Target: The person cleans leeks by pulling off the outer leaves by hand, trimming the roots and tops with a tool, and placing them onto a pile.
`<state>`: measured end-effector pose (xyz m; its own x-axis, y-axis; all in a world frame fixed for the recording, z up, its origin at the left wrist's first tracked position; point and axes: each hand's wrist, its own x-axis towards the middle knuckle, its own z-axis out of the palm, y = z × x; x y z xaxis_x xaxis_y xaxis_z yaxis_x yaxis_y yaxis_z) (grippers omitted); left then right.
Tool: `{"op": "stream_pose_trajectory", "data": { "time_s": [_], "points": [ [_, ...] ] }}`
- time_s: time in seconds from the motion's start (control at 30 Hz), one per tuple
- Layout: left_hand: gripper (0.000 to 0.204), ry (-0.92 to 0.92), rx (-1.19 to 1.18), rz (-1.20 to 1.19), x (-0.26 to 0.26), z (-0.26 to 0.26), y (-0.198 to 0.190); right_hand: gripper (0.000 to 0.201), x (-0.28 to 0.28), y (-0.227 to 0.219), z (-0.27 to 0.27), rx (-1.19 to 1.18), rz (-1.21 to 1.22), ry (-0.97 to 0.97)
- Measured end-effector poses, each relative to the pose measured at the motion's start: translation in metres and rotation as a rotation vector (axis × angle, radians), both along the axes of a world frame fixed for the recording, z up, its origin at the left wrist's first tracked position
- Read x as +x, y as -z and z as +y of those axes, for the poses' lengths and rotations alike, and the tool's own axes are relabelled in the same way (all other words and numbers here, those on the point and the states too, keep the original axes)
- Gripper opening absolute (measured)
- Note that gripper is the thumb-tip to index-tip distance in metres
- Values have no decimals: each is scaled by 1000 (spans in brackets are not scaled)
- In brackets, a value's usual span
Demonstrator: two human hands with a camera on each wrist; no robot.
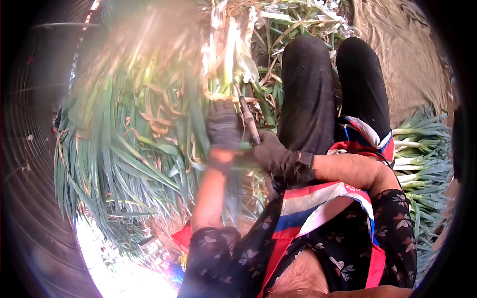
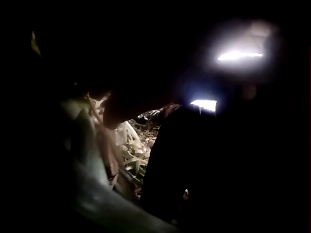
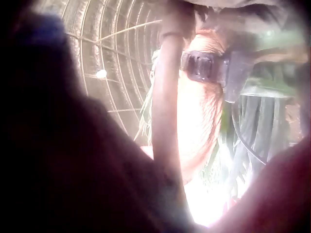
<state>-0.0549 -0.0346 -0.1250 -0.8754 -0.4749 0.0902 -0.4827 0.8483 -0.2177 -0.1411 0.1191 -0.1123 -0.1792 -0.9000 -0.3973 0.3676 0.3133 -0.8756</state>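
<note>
In the head view, my gloved left hand grips a leek by its green part, the whitish end pointing up the frame. Just to the right, my gloved right hand grips a brown stick-like handle that slants up beside the leek. The right wrist view shows the handle close up, in front of the strapped left wrist. In the dark left wrist view, blurred green leaves run down the left side; the fingers cannot be made out.
A big heap of leeks lies at the left, by a ribbed curved wall. Leaf scraps lie beyond the knees. Right of the legs are a brown cloth and a row of leeks.
</note>
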Motion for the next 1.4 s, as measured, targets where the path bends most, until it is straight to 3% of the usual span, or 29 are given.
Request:
{"op": "stream_pose_trajectory", "data": {
  "time_s": [0.03,0.07,0.13,0.17,0.23,0.27,0.37,0.4,0.47,0.57,0.6,0.7,0.73,0.8,0.83,0.87,1.0,1.13,1.2,1.23,1.27,1.3,1.33,1.4],
  "points": [
    [35,-28,-42,-28,-8,0,2,34,1,16,-6,-59,-72,0],
    [33,-58,-82,-56,-16,1,3,31,10,63,-22,-146,-190,8],
    [28,-118,-78,27,-28,4,-2,29,3,77,-30,-348,32,-23],
    [25,-149,-78,67,-34,4,-4,28,-11,52,-26,-456,374,-58],
    [26,-209,-163,53,-38,-4,13,25,-30,24,-32,-486,732,-172],
    [27,-259,-230,5,-42,-7,18,23,-38,18,-38,-414,745,-251],
    [30,-314,-289,42,-51,-4,22,17,-54,28,-45,-607,954,-154],
    [31,-317,-282,81,-51,-2,18,15,-62,29,-51,-769,1135,-135],
    [30,-277,-308,74,-51,6,7,13,-72,28,-58,-780,1144,-105],
    [29,-238,-352,140,-49,0,8,14,-82,21,-75,-523,830,-63],
    [28,-231,-368,177,-50,-3,8,15,-91,25,-87,-566,862,-53],
    [35,-389,-122,112,-57,-1,5,12,-119,30,-119,-534,1090,-189],
    [38,-321,-152,146,-58,-1,2,11,-119,44,-130,-500,1092,-73],
    [47,-190,-204,214,-61,0,-7,14,-119,34,-126,-405,577,0],
    [46,-224,-184,169,-64,-2,-8,16,-119,29,-124,-359,333,73],
    [45,-258,-164,122,-66,-5,-10,17,-112,32,-127,-428,518,59],
    [60,-386,3,-74,-67,-16,-16,20,-103,39,-116,-430,674,68],
    [62,-415,112,-8,-60,2,-32,16,-107,46,-113,-431,711,152],
    [60,-448,137,50,-52,20,-36,15,-109,22,-92,-455,982,-3],
    [54,-365,56,107,-49,28,-35,15,-110,9,-81,-479,1113,-71],
    [49,-282,-25,161,-45,36,-34,15,-95,33,-78,-602,1259,40],
    [44,-200,-104,209,-39,41,-33,14,-82,24,-70,-725,1396,156],
    [41,-161,-164,191,-31,45,-33,13,-59,14,-53,-369,848,186],
    [38,-124,-174,153,-18,51,-36,12,-18,-17,-12,-44,267,143]
  ]
}}
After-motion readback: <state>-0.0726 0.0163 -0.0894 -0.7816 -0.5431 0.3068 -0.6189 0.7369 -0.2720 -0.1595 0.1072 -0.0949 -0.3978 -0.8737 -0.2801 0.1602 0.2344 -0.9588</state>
